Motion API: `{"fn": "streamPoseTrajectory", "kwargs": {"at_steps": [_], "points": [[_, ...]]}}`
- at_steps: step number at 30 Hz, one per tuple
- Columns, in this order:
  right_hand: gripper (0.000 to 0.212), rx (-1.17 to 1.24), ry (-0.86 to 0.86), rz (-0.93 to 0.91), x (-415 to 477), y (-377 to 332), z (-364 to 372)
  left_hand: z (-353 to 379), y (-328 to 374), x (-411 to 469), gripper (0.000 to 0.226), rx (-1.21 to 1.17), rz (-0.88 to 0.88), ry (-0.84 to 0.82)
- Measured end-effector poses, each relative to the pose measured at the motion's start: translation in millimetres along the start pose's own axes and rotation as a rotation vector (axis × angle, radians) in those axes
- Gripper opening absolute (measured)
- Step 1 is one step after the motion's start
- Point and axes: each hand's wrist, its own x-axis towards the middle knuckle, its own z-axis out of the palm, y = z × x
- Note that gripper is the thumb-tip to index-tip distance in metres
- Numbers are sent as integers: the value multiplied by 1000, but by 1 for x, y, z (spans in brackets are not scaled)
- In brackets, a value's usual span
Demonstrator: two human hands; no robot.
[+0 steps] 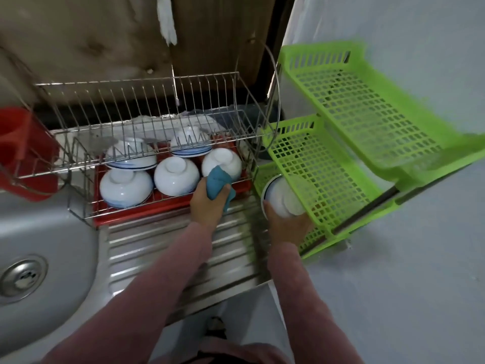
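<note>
While the left hand (207, 203) grips a bunched blue cloth (219, 183) at the front of the wire dish rack (147, 101), the right hand (286, 227) curls its fingers round a white bowl (283, 197) that is tipped on its side at the front of the green plastic shelf's (367, 106) lowest tier, partly under the tier above. Other bowls (176, 176) stand upside down on the red tray (168, 210) inside the rack, the cloth touching or just beside the nearest one (hard to tell which), and both sleeved forearms reach over the ridged steel drainboard (168, 248) beside the sink (52, 232).
</note>
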Motion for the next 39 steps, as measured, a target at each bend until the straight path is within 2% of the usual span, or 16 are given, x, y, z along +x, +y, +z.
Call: {"fn": "streamPoseTrajectory", "kwargs": {"at_steps": [4, 8, 11, 12, 14, 17, 20, 22, 24, 26, 31, 37, 39], "points": [[85, -51, -120, 113, 12, -13, -6, 0, -2, -3, 21, -44, 8, 39], [74, -109, -104, 132, 29, 4, -2, -1, -10, -7, 20, -28, -3, 53], [80, -185, -58, 78, 17, -1, -2, -5, -14, -11, 24, -37, -21, 57], [87, -191, -48, 42, 7, -3, -2, -7, -15, -12, 24, -45, -26, 66], [98, -211, 12, -170, -12, 0, 1, -12, -14, -16, 22, -75, -22, 91], [94, -161, 31, -402, -34, 15, 15, -28, -14, -27, 23, -86, 17, 111], [82, -95, -117, -490, -64, 19, 28, -54, -16, -44, 22, -107, 17, 135], [72, -86, -276, -532, -89, 16, 38, -78, -19, -54, 22, -109, -10, 182], [59, -76, -472, -530, -118, 8, 47, -107, -20, -66, 23, -102, -26, 248], [48, -80, -591, -552, -150, 4, 57, -139, -18, -81, 25, -87, -12, 323], [38, -91, -887, -492, -247, -4, 76, -233, -19, -135, 18, -55, 4, 495], [28, -120, -1126, -538, -368, 6, 100, -353, -22, -216, 15, -69, 35, 717], [16, -113, -1178, -574, -407, 9, 108, -389, -24, -244, 17, -75, 40, 807]]}}
